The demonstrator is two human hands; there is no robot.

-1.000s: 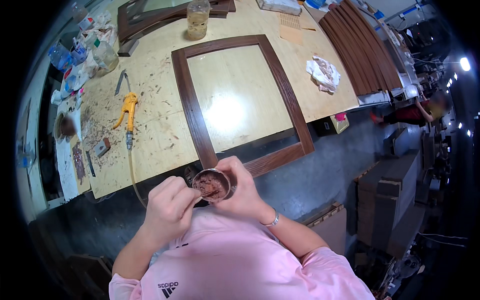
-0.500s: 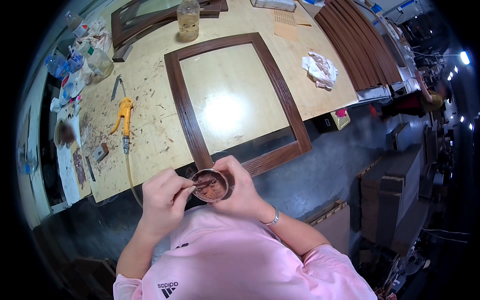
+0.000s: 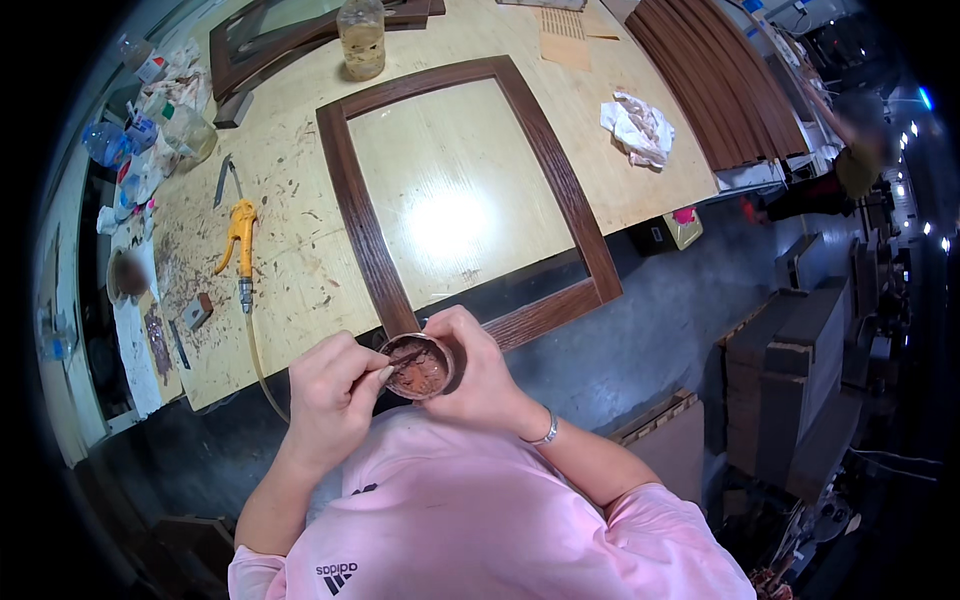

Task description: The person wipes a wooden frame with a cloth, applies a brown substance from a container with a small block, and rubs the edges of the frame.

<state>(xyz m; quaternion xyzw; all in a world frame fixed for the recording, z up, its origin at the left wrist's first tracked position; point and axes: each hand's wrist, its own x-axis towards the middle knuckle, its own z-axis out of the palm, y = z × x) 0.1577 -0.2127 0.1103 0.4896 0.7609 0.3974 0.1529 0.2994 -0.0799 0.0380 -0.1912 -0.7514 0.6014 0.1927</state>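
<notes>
My right hand (image 3: 478, 378) is wrapped round a small round cup (image 3: 449, 366), held at the table's near edge in front of my chest. Inside it is a reddish-brown paste (image 3: 423, 378). Between thumb and fingers, my left hand (image 3: 330, 395) pinches a thin dark stick-like tool (image 3: 407, 358), its end down in the paste; the tool's exact kind is unclear. Just beyond the cup lies a dark brown wooden frame (image 3: 362, 222), its near corner overhanging the table edge. Whether its middle holds glass I cannot tell for certain.
On the table's left are a yellow air blow gun (image 3: 240, 235) with a hose, a small block (image 3: 198, 311) and scattered flakes. A bottle (image 3: 362, 40) stands past the frame. Crumpled paper (image 3: 638, 130) and stacked brown strips (image 3: 715, 85) lie right. A person (image 3: 850, 170) is farther off.
The view has shifted slightly, so the table things sit a little higher and further left. The stick tool has moved a little within the paste; both hands keep their grips.
</notes>
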